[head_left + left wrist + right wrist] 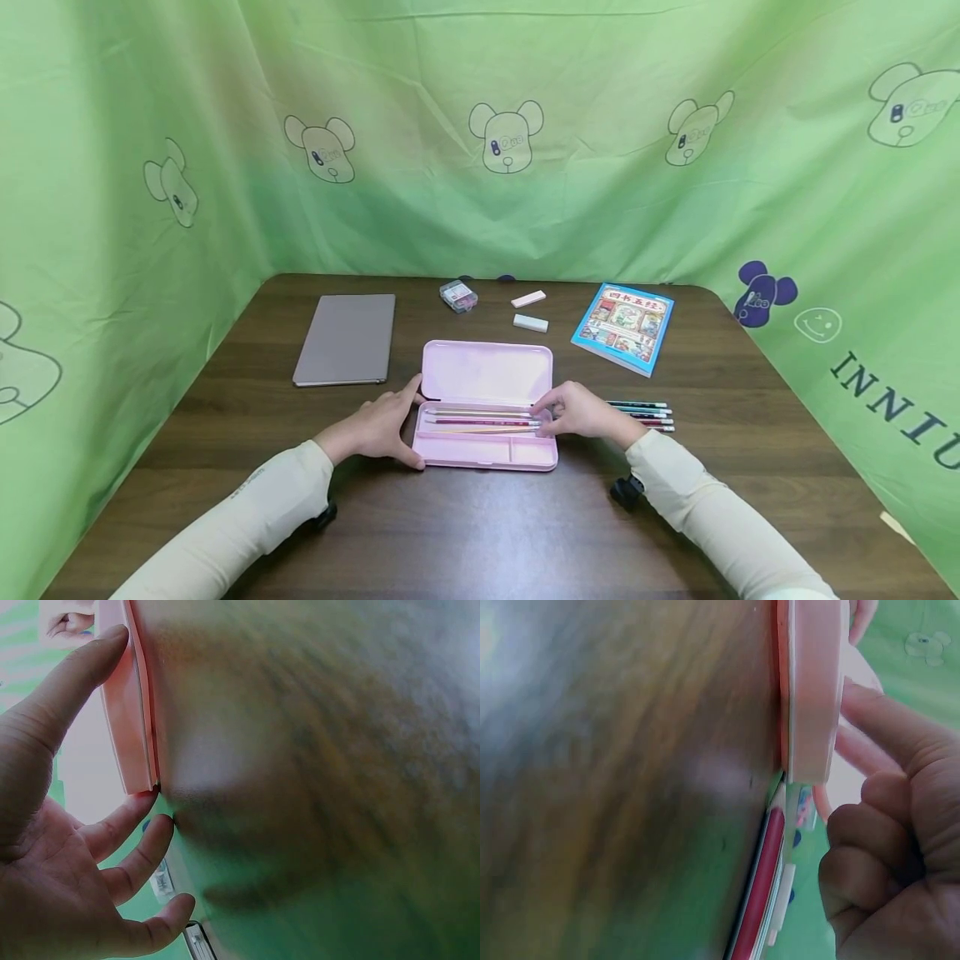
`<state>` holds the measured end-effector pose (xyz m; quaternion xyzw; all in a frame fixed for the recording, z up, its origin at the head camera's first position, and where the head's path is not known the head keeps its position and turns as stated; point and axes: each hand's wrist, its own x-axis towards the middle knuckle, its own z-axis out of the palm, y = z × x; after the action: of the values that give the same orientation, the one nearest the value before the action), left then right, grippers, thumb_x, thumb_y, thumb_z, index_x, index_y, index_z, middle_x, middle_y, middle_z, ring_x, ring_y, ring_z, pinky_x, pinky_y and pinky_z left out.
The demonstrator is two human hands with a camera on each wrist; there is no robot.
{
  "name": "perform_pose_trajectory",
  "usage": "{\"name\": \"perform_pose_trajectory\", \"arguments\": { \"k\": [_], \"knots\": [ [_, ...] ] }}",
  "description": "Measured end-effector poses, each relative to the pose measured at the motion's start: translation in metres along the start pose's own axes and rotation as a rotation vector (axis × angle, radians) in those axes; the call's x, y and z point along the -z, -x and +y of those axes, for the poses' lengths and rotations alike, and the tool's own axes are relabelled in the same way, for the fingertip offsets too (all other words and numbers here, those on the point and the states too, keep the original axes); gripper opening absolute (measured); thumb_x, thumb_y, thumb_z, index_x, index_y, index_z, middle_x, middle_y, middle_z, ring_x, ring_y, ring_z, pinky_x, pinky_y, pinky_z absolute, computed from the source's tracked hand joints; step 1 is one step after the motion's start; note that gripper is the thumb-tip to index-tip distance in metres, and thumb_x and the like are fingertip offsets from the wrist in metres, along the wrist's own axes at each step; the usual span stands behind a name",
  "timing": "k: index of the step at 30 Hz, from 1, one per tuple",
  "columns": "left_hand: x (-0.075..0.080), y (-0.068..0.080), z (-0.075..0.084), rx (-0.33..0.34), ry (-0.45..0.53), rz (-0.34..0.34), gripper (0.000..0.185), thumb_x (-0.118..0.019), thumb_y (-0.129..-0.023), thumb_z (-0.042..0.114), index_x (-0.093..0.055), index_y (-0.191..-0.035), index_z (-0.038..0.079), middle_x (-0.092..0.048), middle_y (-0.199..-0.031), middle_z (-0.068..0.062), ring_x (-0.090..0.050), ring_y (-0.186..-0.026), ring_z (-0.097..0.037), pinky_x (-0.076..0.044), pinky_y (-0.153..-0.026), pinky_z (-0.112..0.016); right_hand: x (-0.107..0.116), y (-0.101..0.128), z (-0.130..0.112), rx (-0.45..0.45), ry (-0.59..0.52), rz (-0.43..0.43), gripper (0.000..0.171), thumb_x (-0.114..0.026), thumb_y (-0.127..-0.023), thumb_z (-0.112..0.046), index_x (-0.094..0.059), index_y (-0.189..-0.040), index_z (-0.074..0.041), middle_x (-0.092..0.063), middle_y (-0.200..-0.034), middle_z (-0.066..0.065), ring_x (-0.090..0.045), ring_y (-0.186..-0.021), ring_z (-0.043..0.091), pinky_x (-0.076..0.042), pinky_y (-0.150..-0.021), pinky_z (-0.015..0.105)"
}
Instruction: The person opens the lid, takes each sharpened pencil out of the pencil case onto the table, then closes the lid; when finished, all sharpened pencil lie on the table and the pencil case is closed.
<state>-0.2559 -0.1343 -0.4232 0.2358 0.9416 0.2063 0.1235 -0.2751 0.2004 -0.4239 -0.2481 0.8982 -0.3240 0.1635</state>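
Note:
A pink pencil case (465, 452) lies with its lid (487, 371) raised. Several pencils (480, 421) rest lengthwise in its back compartment. My left hand (382, 423) holds the left end, thumb at the front corner and index finger at the back; in the left wrist view the other fingers spread beyond the case (129, 742). My right hand (581, 410) reaches over the right end, thumb and index finger about the pencils' ends. In the right wrist view its other fingers are curled, and the case wall (814, 712) hides the fingertips.
More pencils (648, 412) lie right of the case, partly behind my right hand. A grey laptop (348, 337) sits back left. Behind the case are a small clear box (458, 295) and two white blocks (530, 323); a blue-edged book (624, 327) lies back right.

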Motion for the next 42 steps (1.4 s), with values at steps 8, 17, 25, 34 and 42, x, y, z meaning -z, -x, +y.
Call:
{"name": "perform_pose_trajectory", "arguments": {
  "k": [8, 17, 25, 34, 42],
  "knots": [
    [0.001, 0.001, 0.001, 0.008, 0.000, -0.010, 0.128, -0.086, -0.055, 0.046, -0.009, -0.147, 0.000, -0.052, -0.132, -0.002, -0.043, -0.123, -0.030, -0.032, -0.095, -0.060, -0.004, -0.002, -0.007, 0.051, 0.179, 0.002, 0.021, -0.076, -0.075, -0.019, -0.074, -0.092, -0.008, -0.060, -0.066, -0.005, -0.042, -0.054, 0.005, -0.037, -0.052, 0.019],
    [0.002, 0.001, 0.002, 0.013, -0.001, -0.008, 0.127, -0.086, -0.055, 0.045, -0.010, -0.147, 0.001, -0.052, -0.133, -0.002, -0.043, -0.123, -0.029, -0.032, -0.095, -0.059, -0.007, -0.006, -0.010, 0.071, 0.219, 0.008, 0.008, -0.076, -0.075, -0.018, -0.070, -0.077, -0.012, -0.052, -0.060, -0.008, -0.042, -0.055, 0.004, -0.036, -0.051, 0.019],
    [0.001, 0.001, 0.001, 0.018, 0.003, -0.009, 0.127, -0.086, -0.055, 0.046, -0.010, -0.147, 0.001, -0.051, -0.133, 0.000, -0.043, -0.123, -0.029, -0.030, -0.096, -0.061, -0.006, -0.007, -0.009, 0.049, 0.188, -0.050, 0.009, -0.074, -0.076, -0.015, -0.066, -0.079, -0.012, -0.049, -0.061, -0.008, -0.041, -0.054, 0.004, -0.035, -0.051, 0.018],
    [0.001, 0.002, 0.002, 0.023, 0.013, -0.018, 0.127, -0.085, -0.056, 0.046, -0.010, -0.147, 0.001, -0.051, -0.134, 0.000, -0.042, -0.125, -0.030, -0.030, -0.096, -0.062, -0.006, -0.007, -0.012, 0.030, 0.180, -0.068, 0.010, -0.073, -0.077, -0.014, -0.063, -0.075, -0.012, -0.049, -0.060, -0.008, -0.042, -0.056, 0.005, -0.035, -0.051, 0.019],
    [0.002, 0.002, 0.001, 0.021, 0.008, -0.016, 0.127, -0.085, -0.055, 0.047, -0.010, -0.147, 0.001, -0.051, -0.135, 0.000, -0.042, -0.125, -0.029, -0.030, -0.096, -0.061, 0.001, -0.002, -0.010, 0.012, 0.143, 0.019, 0.012, -0.075, -0.075, -0.020, -0.064, -0.073, -0.014, -0.047, -0.058, -0.007, -0.041, -0.055, 0.007, -0.033, -0.050, 0.020]
  ]
}}
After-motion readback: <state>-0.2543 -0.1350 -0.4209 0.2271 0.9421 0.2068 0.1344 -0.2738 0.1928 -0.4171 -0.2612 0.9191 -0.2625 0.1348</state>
